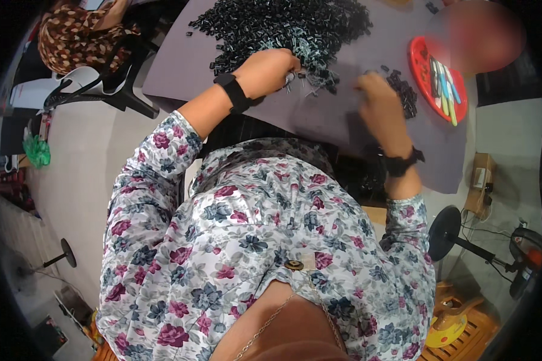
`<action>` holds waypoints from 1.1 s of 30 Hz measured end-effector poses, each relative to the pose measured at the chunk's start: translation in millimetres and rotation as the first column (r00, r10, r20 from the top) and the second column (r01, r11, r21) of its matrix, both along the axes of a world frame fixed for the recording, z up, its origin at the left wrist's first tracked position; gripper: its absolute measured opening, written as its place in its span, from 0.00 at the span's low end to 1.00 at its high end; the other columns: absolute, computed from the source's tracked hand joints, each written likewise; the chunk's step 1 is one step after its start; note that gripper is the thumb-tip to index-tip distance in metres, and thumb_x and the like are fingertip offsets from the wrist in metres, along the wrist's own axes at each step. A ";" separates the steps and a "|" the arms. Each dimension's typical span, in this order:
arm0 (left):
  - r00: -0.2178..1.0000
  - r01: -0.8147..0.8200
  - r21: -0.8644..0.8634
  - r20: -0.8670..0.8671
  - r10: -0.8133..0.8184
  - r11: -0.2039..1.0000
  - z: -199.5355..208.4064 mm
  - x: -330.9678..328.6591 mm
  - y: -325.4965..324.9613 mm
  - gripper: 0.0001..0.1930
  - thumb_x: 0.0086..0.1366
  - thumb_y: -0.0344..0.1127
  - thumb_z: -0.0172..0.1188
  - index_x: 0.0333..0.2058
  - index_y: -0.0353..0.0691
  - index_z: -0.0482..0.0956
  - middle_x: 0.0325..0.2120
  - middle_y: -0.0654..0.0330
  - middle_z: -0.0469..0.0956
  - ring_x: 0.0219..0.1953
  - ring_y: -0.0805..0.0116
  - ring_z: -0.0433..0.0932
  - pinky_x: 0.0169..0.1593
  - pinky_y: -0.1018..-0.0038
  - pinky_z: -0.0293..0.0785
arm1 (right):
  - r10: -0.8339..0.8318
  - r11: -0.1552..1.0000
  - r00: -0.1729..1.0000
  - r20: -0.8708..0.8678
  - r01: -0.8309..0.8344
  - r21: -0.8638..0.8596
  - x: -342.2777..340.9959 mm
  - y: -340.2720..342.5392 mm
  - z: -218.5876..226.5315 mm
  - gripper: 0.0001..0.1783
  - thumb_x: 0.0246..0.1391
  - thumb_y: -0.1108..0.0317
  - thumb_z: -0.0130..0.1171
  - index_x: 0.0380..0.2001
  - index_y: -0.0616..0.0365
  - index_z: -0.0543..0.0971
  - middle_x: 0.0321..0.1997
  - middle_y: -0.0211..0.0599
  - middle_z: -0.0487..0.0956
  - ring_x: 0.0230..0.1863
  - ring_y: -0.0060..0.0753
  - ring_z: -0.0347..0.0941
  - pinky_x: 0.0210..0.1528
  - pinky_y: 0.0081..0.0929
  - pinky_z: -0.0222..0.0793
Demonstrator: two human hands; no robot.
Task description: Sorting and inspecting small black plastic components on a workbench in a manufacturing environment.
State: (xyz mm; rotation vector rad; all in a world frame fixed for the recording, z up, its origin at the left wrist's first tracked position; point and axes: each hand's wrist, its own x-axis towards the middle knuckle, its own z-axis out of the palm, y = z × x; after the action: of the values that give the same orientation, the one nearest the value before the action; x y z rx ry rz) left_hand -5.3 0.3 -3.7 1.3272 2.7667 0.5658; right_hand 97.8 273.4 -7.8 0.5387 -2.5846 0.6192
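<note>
A large heap of small black tube-like pieces (253,27) covers the far middle of the table. Thin pale grey slivers (312,59) lie mixed in along its near side. My left hand (264,72) is closed in a pinch at that near edge, beside the slivers; what its fingertips hold, if anything, is too small to make out. Farther right, my right hand (382,108) hovers over the table with its fingers bent and smeared by motion. Just beyond it lies a smaller pile of black pieces (406,96).
A red oval tray (418,72) with several slim-handled tools (444,90) rests on the table (180,60) at the right. Another person in a patterned garment (72,39) is at the far left, near a black chair (117,99). A cardboard box (480,180) stands beyond the table's right side.
</note>
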 end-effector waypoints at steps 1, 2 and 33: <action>0.999 -0.033 0.015 0.032 0.032 0.999 -1.7 -3.6 -5.1 0.19 0.57 0.19 0.58 0.48 0.35 0.82 0.42 0.48 0.82 0.45 0.46 0.81 0.48 0.63 0.78 | 0.051 0.998 0.998 0.027 -0.051 -0.021 -3.6 -18.6 -3.7 0.15 0.49 0.81 0.55 0.41 0.57 0.78 0.40 0.46 0.77 0.41 0.58 0.77 0.41 0.47 0.75; 0.996 -0.067 0.026 0.065 0.065 0.997 -0.1 -6.0 -10.0 0.18 0.58 0.19 0.58 0.48 0.35 0.82 0.42 0.47 0.83 0.44 0.47 0.82 0.47 0.63 0.78 | 0.103 0.994 0.993 0.054 -0.101 -0.047 -6.0 -37.6 -4.1 0.13 0.49 0.81 0.55 0.39 0.57 0.78 0.39 0.45 0.77 0.40 0.57 0.78 0.40 0.47 0.75; 0.968 -0.216 0.031 0.136 0.210 0.976 8.6 29.6 -39.0 0.18 0.53 0.20 0.58 0.44 0.36 0.81 0.34 0.47 0.83 0.41 0.45 0.82 0.45 0.57 0.77 | 0.169 0.872 0.927 0.335 0.018 -0.490 15.2 -48.2 -24.5 0.12 0.48 0.81 0.58 0.38 0.63 0.79 0.35 0.41 0.78 0.34 0.37 0.78 0.39 0.29 0.73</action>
State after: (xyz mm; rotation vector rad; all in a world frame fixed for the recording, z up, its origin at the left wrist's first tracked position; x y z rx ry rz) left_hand 24.3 -38.7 4.9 0.9647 2.8196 0.7017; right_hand 113.0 225.2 -32.2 0.3799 -2.5911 1.4743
